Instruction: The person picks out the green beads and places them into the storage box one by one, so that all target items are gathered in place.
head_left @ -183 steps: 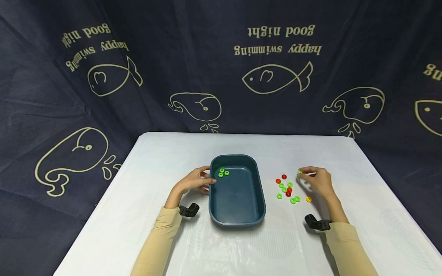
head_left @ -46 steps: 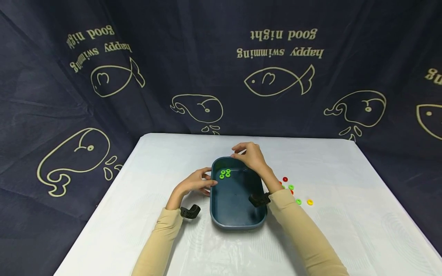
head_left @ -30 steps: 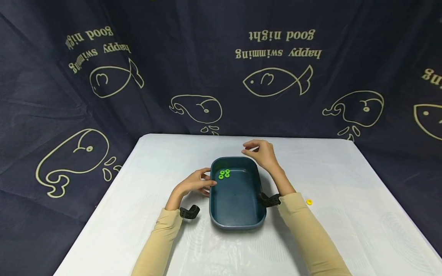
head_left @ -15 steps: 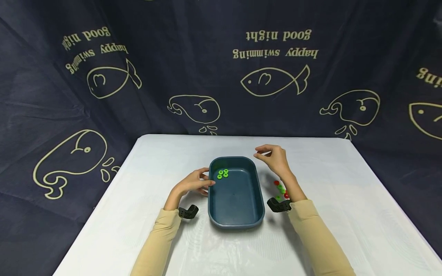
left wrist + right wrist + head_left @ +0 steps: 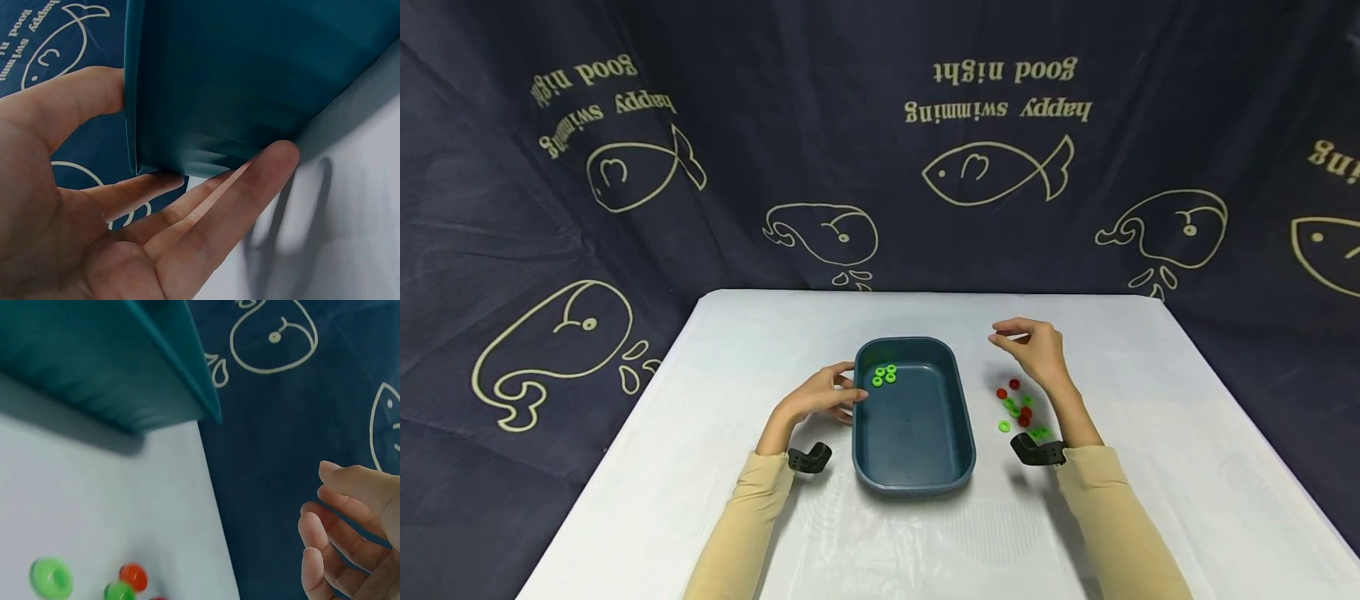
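Observation:
A dark teal plastic tray (image 5: pixel 913 433) stands on the table, with several small green ring beads (image 5: pixel 891 377) grouped at its far left end. My left hand (image 5: pixel 820 394) holds the tray's left side, the thumb at the rim and the other fingers along the outer wall (image 5: pixel 237 81). To the right of the tray my right hand (image 5: pixel 1036 346) hovers in the air, fingers loosely bent and holding nothing. Beneath and nearer than it lie loose beads, among them a green ring bead (image 5: pixel 1004 426) and a red ring bead (image 5: pixel 1002 393).
The table (image 5: pixel 760 333) has a white cover, and a dark curtain (image 5: pixel 895 167) with fish and whale drawings hangs behind its far edge. Each wrist wears a black band with a camera mount (image 5: pixel 811 457). The right forearm overlaps part of the bead scatter.
Compared with the earliest frame, one more green ring bead lies in the tray. My right hand has moved from the tray's far rim rightward, back above the loose beads. The left hand stays put.

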`<state>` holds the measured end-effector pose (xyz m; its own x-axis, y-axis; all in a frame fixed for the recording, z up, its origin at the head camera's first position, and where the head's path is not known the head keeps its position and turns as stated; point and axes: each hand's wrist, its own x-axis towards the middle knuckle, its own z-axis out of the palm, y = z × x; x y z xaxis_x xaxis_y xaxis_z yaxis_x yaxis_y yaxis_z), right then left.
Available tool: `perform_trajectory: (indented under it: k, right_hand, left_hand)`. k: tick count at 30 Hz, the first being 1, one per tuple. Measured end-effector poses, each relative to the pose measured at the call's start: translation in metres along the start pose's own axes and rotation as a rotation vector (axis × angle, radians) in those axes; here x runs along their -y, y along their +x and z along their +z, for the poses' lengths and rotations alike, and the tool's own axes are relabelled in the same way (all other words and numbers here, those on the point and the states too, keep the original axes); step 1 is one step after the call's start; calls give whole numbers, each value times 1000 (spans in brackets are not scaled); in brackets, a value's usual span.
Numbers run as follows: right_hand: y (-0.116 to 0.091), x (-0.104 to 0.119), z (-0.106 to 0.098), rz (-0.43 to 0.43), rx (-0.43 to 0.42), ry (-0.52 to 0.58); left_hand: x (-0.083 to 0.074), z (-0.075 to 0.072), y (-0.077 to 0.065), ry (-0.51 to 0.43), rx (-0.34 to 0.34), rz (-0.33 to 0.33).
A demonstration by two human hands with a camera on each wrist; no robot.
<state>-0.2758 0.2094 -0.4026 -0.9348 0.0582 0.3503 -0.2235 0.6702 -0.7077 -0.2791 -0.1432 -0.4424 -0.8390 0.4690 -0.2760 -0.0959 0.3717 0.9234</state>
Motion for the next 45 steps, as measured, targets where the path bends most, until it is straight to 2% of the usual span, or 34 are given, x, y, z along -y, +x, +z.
perform_trajectory:
  k: [6, 15, 23, 38, 45]
  right_hand:
    - [-6, -12, -7, 24, 13, -16]
    - [-28, -37, -12, 115, 22, -39]
    - [-42, -49, -14, 194, 106, -55]
    - [-58, -76, -18, 188, 310, -58]
    - [-62, -78, -15, 151, 292, -64]
  left_hand:
    - [0, -3, 0, 14, -24, -9]
    - [4, 0, 5, 6, 6, 1]
    - [2, 1, 3, 16, 2, 5]
    - [4, 1, 3, 23, 1, 13]
    - [5, 1, 4, 23, 1, 11]
